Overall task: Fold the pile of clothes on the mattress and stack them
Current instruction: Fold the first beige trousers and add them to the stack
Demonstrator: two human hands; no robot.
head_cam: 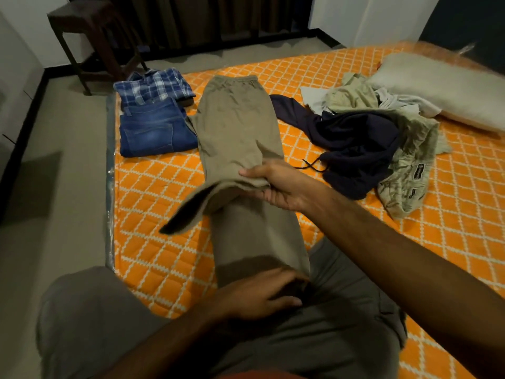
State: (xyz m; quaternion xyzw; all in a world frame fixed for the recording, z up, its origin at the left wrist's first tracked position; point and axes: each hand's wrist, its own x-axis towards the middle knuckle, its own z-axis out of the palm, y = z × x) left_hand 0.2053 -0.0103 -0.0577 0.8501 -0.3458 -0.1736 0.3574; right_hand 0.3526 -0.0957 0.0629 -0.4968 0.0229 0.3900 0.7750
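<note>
Mattress (pixel 153 187), orange with white lattice, runs from near my knees to the far right wall; its left edge borders bare grey floor (pixel 68 187). I read open mattress between the folded items and my lap along that left edge, and a second open band on the right side, in front of the pile.

Far left corner of the mattress: folded plaid shirt (pixel 154 83), with folded jeans (pixel 157 129) just in front of it, touching. A dark stool (pixel 90 36) stands on the floor beyond that corner.

Khaki trousers (pixel 237 127) lie lengthwise up the middle of the mattress, waistband at the far end, near end over my lap. Their left side touches the jeans.

Right hand (pixel 276 187) reaches forward, arm extended, thumb on top and fingers underneath, gripping a lifted fold of the trousers midway along; a loose flap hangs off to the left, blurred. Left hand (pixel 257 296) rests on the near end of the trousers at my lap, fingers loosely curled; I cannot tell if it grips cloth.

Unfolded pile (pixel 382 138) sits toward the right edge: dark navy garment, pale green and white pieces. A pillow (pixel 442 88) lies behind it near the far right corner.
</note>
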